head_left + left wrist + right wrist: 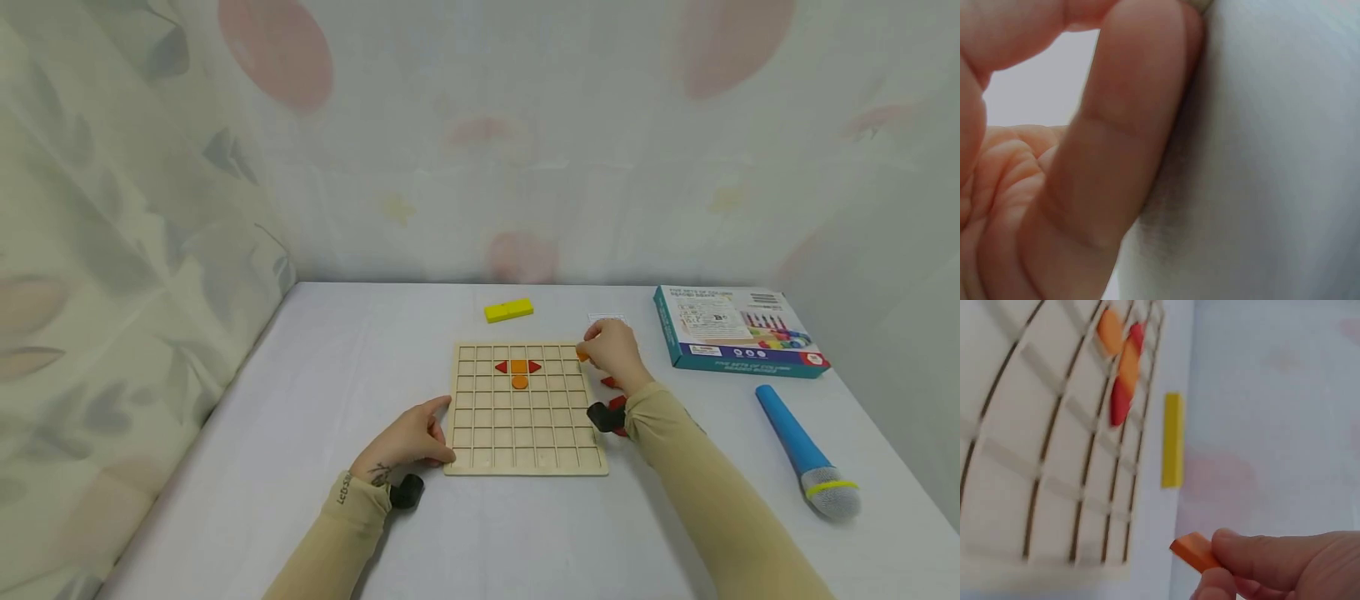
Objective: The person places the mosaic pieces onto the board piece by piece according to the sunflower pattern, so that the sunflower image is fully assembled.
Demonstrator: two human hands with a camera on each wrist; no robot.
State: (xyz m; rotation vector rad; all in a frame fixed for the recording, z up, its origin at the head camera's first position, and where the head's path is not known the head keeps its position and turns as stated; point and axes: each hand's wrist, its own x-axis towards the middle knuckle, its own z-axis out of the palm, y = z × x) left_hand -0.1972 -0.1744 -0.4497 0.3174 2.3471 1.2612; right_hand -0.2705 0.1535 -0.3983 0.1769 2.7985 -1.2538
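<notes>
A square wooden grid board (525, 433) lies on the white table. Near its top sit an orange square piece (518, 367) with red triangles (501, 367) on both sides, and an orange round piece (520, 382) below it. My left hand (405, 435) rests at the board's left edge, fingertips spread along it; the left wrist view is mostly filled by its fingers (1116, 125). Between thumb and finger, my right hand (617, 354) pinches a small orange block (1196, 551) beside the board's upper right corner.
Several red pieces (618, 403) lie right of the board, partly covered by the right wrist. A yellow bar (509, 311) stands behind the board. At the right are a teal-edged game box (738, 325) and a blue toy microphone (802, 446). Patterned curtains hang behind.
</notes>
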